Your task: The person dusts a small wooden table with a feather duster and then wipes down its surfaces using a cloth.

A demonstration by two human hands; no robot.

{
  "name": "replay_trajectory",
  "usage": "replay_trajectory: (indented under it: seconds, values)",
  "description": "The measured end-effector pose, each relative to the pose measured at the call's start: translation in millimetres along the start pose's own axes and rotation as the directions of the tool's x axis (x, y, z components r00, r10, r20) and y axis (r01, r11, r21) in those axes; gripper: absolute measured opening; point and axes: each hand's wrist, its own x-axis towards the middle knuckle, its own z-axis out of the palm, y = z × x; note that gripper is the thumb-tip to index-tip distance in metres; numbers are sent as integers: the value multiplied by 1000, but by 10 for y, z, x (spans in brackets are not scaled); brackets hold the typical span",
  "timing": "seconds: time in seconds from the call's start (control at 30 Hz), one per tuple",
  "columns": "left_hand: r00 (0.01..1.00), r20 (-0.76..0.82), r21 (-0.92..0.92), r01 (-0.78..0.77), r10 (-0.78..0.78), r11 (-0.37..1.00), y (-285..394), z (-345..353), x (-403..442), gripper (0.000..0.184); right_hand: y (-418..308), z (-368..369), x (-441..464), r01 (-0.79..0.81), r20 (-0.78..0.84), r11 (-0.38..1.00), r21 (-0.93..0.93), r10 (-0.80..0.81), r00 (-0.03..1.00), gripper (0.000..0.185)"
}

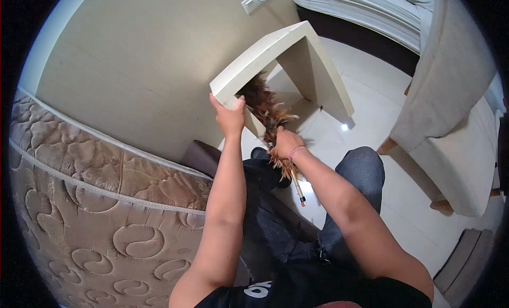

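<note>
My left hand grips the near left corner of a cream, open-sided bedside table, thumb over the edge. The table stands tilted in view against the wall. In my right hand is a brown feather duster, gripped among its feathers, with the fingers partly hidden. Its far end reaches into the opening under the tabletop, where the tip is out of sight. The duster's thin handle end sticks out below my hand, towards my knees.
A brown patterned mattress lies on the left. On the right stands a beige upholstered chair with wooden legs. Behind is a bed with white bedding. A plugged wall socket has a white cable. White tiles cover the floor.
</note>
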Motion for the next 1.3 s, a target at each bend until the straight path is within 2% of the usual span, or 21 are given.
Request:
replay_trajectory:
  seconds: [0.03, 0.1, 0.17, 0.3, 0.4, 0.6, 0.7, 0.8, 0.87, 0.9, 1.03, 1.1, 1.13, 1.2, 1.23, 1.3]
  values:
    - [1000, -11, 4, 3, -3, 1000, -9, 0, 18, 101, -51, 26, 36, -61, -34, 998, 34, 63, 997, 72]
    - [1000, 9, -67, -18, 19, 998, -32, 7, 44, 102, -91, 134, 152, -78, -69, 995, 63, 82, 994, 79]
    - [1000, 1, -81, -7, 7, 997, -46, 19, 85, 104, -126, 177, 207, -4, -264, 1000, 19, 9, 964, 82]
    - [998, 58, -64, 39, -36, 997, -53, -29, 157, 108, -222, 178, 335, -25, -134, 997, 75, 34, 990, 74]
    - [995, 79, -60, 58, -53, 997, -61, -9, 206, 107, -260, 158, 324, -26, -130, 998, 62, 34, 991, 70]
    - [998, 45, -177, -30, 38, 984, -143, -73, 388, 100, -438, 133, 266, -14, -147, 997, 71, 24, 989, 65]
    - [997, 71, -143, -8, 18, 990, -201, -72, 423, 99, -481, 145, 277, -9, -144, 998, 59, 17, 989, 68]
    - [998, 34, -109, -40, 44, 993, -219, -54, 471, 98, -414, 82, 319, 16, -121, 996, 85, -6, 993, 69]
    - [999, 44, -114, -20, 25, 993, -225, -33, 502, 98, -244, 129, 403, 90, -124, 977, 194, -66, 990, 74]
    - [998, 59, -108, 3, 4, 994, -220, -31, 520, 98, -216, 90, 388, 88, -132, 977, 192, -63, 989, 74]
    - [999, 39, -107, 0, 5, 994, -200, -29, 510, 97, -145, 21, 316, 85, -54, 958, 274, -73, 996, 60]
    - [998, 62, -167, -3, 14, 986, -218, -31, 513, 97, -123, -15, 242, 261, -171, 908, 329, -214, 962, 68]
    - [997, 71, -153, 6, 5, 988, -234, -19, 524, 97, -134, -43, 206, 262, -170, 910, 321, -217, 961, 68]
    - [997, 71, -148, 22, -12, 989, -267, 4, 545, 97, -155, -89, 151, 449, -319, 770, 454, -330, 889, 60]
    - [997, 72, -159, 18, -7, 987, -282, 18, 553, 97, -148, -79, 153, 452, -315, 773, 445, -337, 887, 60]
    - [998, 67, -177, 19, -7, 984, -318, 30, 562, 98, -86, 12, 203, 266, -159, 578, 772, -229, 960, 46]
